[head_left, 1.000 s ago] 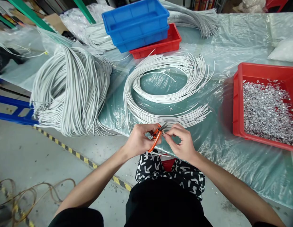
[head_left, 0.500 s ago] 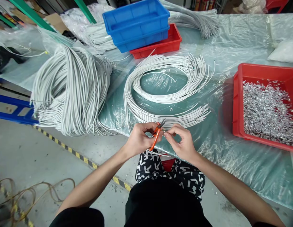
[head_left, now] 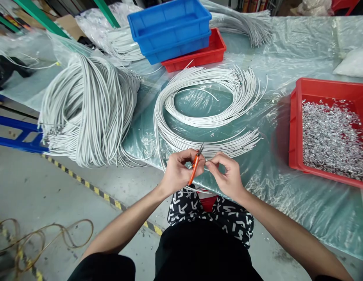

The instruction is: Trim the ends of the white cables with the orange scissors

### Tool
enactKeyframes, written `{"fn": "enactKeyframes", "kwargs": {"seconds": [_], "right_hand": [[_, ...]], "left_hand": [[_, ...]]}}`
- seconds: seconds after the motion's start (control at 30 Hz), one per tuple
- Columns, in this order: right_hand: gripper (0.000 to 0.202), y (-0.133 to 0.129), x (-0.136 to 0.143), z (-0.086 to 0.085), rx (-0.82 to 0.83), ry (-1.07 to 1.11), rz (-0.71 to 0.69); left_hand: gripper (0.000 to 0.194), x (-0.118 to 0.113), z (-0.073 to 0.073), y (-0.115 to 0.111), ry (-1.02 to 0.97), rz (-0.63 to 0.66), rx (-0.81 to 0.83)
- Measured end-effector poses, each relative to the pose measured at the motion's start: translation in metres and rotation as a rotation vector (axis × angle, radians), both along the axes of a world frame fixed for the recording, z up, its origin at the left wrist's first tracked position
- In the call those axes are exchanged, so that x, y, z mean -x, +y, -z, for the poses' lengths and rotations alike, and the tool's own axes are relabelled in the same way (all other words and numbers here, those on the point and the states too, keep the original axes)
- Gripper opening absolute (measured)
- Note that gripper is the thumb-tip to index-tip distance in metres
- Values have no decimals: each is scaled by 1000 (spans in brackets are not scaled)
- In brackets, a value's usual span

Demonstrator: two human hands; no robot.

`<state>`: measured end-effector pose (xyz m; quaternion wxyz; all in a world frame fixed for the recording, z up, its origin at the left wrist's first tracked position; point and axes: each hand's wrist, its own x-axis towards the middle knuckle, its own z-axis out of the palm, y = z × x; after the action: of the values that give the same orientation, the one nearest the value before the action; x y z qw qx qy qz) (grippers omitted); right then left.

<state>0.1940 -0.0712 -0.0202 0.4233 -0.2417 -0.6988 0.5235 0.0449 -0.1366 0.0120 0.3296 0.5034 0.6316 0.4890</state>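
My left hand (head_left: 181, 171) is closed around a pair of small wire snips (head_left: 194, 168) with orange handles; their dark blades point up and away. Fingertips pressed together, my right hand (head_left: 226, 173) pinches what looks like a thin cable end (head_left: 206, 159), right beside the snips. Most of that piece is hidden by the fingers. Just beyond both hands, a looped bundle of white cables (head_left: 199, 121) lies on the table, its cut ends fanned to the right. A few white strands (head_left: 199, 190) show below my hands at the table edge.
A big heap of white cables (head_left: 90, 109) overhangs the table's left side. At right stands a red bin (head_left: 295, 125) holding small shiny pieces (head_left: 330, 136). Stacked blue trays (head_left: 172, 35) rest on a red tray (head_left: 218, 47) at the back, near another cable bundle (head_left: 254, 29).
Both hands have shifted slightly to the right, still close together. The snips have turned a little more upright, and their blades look closer together.
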Motion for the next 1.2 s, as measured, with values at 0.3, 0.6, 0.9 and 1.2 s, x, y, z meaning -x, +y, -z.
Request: {"fn": "enactKeyframes", "kwargs": {"seconds": [0.3, 0.6, 0.9, 1.2], "right_hand": [[26, 1, 0, 2, 55, 18, -46], [21, 0, 0, 1, -7, 24, -1], [17, 0, 0, 1, -2, 57, 27], [17, 1, 0, 4, -62, 36, 46]], "left_hand": [[11, 4, -10, 2, -36, 33, 30], [12, 4, -9, -1, -88, 6, 96], [4, 3, -9, -5, -72, 30, 77], [6, 4, -13, -2, -6, 24, 60]]}}
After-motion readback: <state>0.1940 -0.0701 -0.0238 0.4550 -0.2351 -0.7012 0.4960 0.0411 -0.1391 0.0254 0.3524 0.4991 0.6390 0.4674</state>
